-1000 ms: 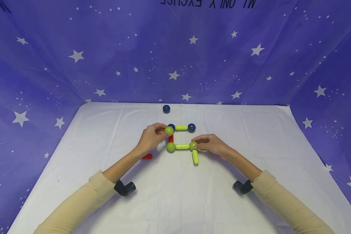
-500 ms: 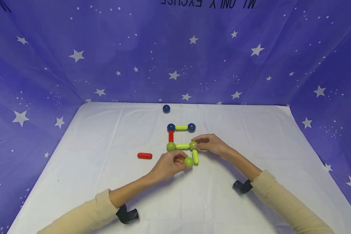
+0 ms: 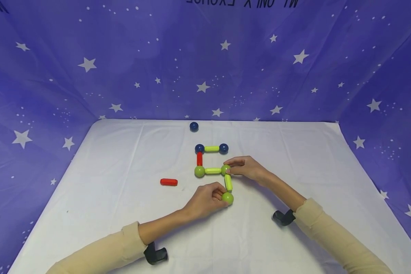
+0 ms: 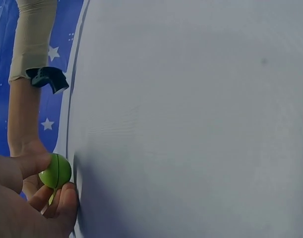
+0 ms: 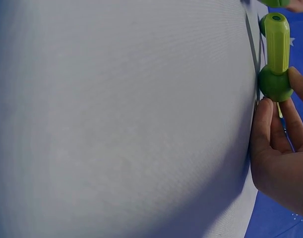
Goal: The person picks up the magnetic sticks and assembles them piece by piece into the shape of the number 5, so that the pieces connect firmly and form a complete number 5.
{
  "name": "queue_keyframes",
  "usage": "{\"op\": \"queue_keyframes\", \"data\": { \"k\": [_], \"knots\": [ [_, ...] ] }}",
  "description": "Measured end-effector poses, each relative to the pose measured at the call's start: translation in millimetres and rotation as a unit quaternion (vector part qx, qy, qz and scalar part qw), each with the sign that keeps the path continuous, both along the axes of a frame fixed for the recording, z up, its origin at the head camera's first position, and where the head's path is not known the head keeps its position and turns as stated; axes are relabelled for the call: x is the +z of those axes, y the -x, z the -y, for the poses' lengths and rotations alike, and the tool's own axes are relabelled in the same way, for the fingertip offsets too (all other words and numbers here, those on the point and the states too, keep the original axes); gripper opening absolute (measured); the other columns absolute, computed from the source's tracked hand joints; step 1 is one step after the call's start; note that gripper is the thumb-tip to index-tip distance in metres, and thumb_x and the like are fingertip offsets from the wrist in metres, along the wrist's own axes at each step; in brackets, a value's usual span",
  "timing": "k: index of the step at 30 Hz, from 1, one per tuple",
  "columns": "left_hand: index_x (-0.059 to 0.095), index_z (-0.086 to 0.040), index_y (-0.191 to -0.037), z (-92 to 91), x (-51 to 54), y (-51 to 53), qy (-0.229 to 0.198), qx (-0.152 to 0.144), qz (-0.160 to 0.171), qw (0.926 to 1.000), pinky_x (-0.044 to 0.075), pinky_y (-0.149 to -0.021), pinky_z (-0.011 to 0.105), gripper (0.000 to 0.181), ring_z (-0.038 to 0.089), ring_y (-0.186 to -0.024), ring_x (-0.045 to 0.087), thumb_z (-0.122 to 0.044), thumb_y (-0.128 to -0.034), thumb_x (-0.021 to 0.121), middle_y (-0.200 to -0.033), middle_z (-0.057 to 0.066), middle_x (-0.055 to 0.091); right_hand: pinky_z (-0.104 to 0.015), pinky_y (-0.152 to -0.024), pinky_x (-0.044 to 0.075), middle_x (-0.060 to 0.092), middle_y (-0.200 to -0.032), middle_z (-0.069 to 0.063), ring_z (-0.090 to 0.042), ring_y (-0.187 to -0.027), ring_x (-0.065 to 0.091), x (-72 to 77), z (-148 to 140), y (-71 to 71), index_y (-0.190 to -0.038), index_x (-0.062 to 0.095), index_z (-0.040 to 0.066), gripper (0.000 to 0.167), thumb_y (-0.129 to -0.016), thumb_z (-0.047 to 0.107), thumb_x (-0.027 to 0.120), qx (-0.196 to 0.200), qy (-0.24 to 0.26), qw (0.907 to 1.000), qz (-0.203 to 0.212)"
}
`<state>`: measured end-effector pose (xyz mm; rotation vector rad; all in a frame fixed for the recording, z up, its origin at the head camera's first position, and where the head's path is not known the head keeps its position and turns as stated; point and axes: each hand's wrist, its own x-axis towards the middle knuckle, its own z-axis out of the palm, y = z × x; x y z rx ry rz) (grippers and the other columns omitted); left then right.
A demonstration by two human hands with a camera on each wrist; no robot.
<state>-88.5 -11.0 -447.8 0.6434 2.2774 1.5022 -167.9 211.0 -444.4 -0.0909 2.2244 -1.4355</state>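
Note:
My left hand [image 3: 207,199] pinches a green ball [image 3: 227,198] between thumb and fingers, just below the free end of a yellow-green rod [image 3: 228,182]. A small gap between that ball and the rod shows in the right wrist view. Thumb and fingertips of my right hand [image 3: 248,168] hold a second green ball [image 3: 225,169], to which the rod's upper end is joined. From this ball another yellow-green rod [image 3: 213,171] runs left to a third green ball [image 3: 199,171]. A red rod [image 3: 199,159] links it upward to a blue ball [image 3: 199,148].
Another yellow-green rod [image 3: 211,148] joins that blue ball to a second one [image 3: 223,148]. A loose blue ball [image 3: 193,126] lies near the back edge of the white table [image 3: 294,152]. One loose red rod [image 3: 169,182] lies left of the chain. Starry blue cloth [image 3: 178,68] surrounds the table.
My left hand has carried its green ball from beside the red rod, toward me and rightward, to the end of the lower yellow-green rod. The right hand has stayed on its ball.

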Motion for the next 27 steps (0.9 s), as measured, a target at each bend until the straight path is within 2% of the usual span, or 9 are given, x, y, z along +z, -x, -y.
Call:
{"op": "queue_keyframes", "data": {
  "k": [7,13,27],
  "knots": [
    [0.067,-0.004,-0.101,-3.8,-1.7,-0.9,0.005,0.001,-0.013,0.9999,0.052,-0.071,0.022,0.023,0.009,-0.077,0.062,-0.004,-0.0821,0.08,-0.084,-0.003,0.066,-0.043,-0.101,0.042,0.068,-0.12,-0.005,-0.024,-0.117,0.058,-0.8,0.3,0.5,-0.125,0.07,0.011,0.043,-0.087,0.029,0.079,0.006,-0.003,0.9999,-0.009],
    [0.067,-0.003,-0.1,-5.9,-2.6,0.3,-0.001,0.002,-0.02,0.9998,0.052,-0.07,0.022,0.023,0.009,-0.076,0.063,-0.002,-0.0815,0.08,-0.084,-0.001,0.067,-0.044,-0.102,0.041,0.068,-0.121,-0.007,-0.025,-0.117,0.057,-1.7,0.1,0.2,-0.125,0.069,0.01,0.044,-0.086,0.028,0.079,-0.001,0.002,1.0,-0.001],
    [0.064,-0.003,-0.096,-7.7,-1.6,1.2,0.004,0.01,-0.033,0.9994,0.051,-0.07,0.021,0.024,0.007,-0.075,0.062,-0.002,-0.079,0.081,-0.081,-0.002,0.067,-0.044,-0.1,0.042,0.068,-0.12,-0.006,-0.025,-0.117,0.057,2.7,2.7,-2.9,-0.125,0.069,0.011,0.043,-0.086,0.027,0.079,-0.002,-0.002,1.0,0.0]
  ]
}}
